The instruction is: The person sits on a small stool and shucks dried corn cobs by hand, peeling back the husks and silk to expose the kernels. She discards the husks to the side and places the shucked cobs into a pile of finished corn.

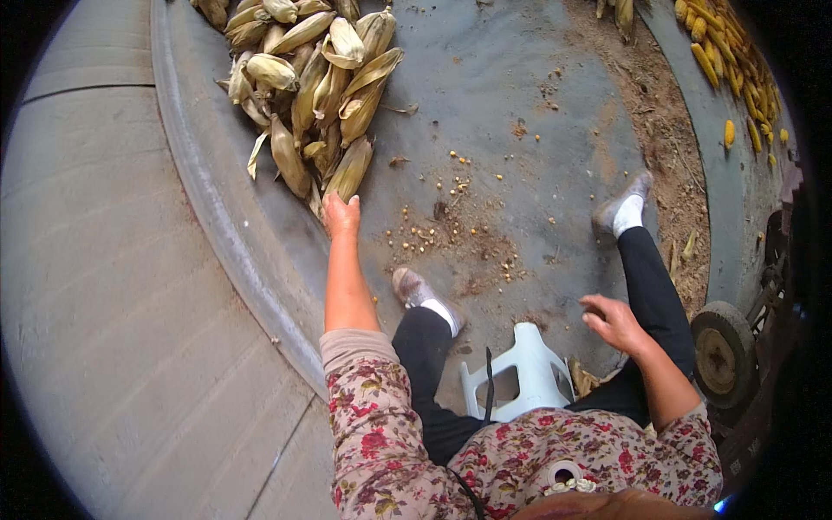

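My left hand (341, 216) reaches forward to the near end of a pile of ears of corn in dry husks (312, 78). Its thumb and fingers close around the lower end of one husked-over ear (351, 170), which still lies against the pile. My right hand (614, 323) hovers over my right leg, fingers loosely curled and thumb apart, with nothing in it. Between my legs is a pale plastic stool (534, 370).
Loose kernels and debris (455, 188) are scattered over the grey floor sheet. At far right lie bare yellow cobs (734, 58), beyond a strip of dirt (669, 130). A wheel (723, 354) stands at my right. A raised ledge (214, 234) curves along the left.
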`<action>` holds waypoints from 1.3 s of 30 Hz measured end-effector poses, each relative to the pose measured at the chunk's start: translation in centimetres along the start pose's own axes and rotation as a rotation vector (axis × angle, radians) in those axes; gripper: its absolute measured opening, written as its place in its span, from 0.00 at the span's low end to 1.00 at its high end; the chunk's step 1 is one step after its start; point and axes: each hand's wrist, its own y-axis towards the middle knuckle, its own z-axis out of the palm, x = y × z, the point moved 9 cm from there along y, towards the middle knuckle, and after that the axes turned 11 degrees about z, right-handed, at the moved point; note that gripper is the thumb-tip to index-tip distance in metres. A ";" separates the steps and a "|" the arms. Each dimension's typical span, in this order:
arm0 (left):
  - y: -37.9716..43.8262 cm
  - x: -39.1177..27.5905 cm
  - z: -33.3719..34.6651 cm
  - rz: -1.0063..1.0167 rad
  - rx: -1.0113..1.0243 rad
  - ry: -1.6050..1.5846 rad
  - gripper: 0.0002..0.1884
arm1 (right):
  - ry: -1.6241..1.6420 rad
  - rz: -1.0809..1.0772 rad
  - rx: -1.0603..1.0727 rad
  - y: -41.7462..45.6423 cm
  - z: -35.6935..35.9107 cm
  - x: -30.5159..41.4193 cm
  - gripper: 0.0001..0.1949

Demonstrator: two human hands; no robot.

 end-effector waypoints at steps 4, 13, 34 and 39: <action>2.5 0.6 0.8 -0.040 -0.018 0.098 0.36 | 0.030 0.061 0.061 -1.1 0.2 1.3 0.18; 0.6 -1.7 3.3 -0.151 0.138 0.264 0.35 | 0.112 0.043 0.061 -0.8 -0.6 2.4 0.18; -33.6 -27.6 5.1 0.276 0.858 -1.108 0.32 | 1.217 -0.348 0.101 6.1 0.7 2.3 0.32; -37.9 -27.3 4.1 0.445 0.870 -1.022 0.35 | 1.515 -0.326 0.137 5.6 5.2 -0.1 0.22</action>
